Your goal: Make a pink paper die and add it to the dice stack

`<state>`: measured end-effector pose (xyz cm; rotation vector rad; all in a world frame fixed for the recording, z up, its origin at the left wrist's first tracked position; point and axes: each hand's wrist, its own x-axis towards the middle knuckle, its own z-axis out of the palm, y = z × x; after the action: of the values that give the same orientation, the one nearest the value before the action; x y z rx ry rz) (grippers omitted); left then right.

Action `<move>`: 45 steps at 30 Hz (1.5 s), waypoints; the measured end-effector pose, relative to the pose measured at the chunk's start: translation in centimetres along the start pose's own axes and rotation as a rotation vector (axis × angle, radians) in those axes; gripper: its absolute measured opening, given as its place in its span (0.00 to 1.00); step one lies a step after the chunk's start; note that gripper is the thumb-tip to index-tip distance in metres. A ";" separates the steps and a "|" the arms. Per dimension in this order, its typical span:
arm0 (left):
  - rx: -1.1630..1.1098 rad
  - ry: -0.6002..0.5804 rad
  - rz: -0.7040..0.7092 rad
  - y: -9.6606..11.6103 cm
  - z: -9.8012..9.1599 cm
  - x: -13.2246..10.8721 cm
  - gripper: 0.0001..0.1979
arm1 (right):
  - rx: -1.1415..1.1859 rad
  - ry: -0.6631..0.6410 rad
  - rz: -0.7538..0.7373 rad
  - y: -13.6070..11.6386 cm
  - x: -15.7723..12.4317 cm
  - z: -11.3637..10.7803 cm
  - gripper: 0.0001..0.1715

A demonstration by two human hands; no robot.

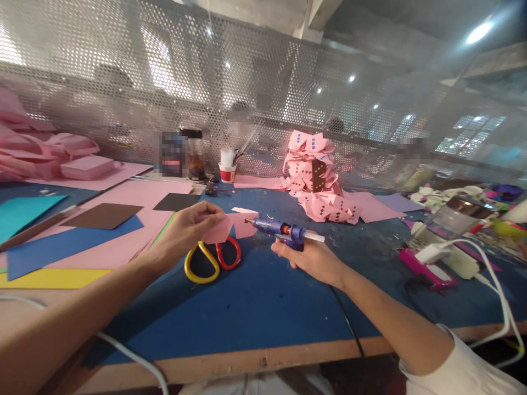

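My left hand pinches a small pink paper piece between thumb and fingers, above the blue table. In my right hand is a blue glue gun, with a clear glue stick poking out of its back end. Its nozzle points left, close to the pink paper; I cannot tell whether they touch. Below the left hand lie scissors with one yellow handle and one red handle; their blades are hidden. A pink paper model with small coloured squares stands behind the glue gun.
Coloured sheets, among them a brown card, cover the left side beside pink paper shapes. A paper cup and a jar stand by the perforated screen. At right are a magenta device, a white cable and a clear container.
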<state>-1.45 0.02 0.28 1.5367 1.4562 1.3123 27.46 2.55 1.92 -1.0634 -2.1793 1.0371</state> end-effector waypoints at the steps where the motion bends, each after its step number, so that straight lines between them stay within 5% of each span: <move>1: 0.002 -0.001 -0.001 0.0 0.0 0.0 0.16 | -0.003 0.002 -0.002 0.0 0.0 0.0 0.22; 45: 0.021 -0.043 0.011 -0.2 0.0 0.0 0.17 | -0.045 0.029 -0.021 0.3 0.1 0.3 0.22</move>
<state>-1.52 0.05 0.13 1.5787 1.4411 1.2658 27.32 2.67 1.47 -1.0664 -2.1955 0.9619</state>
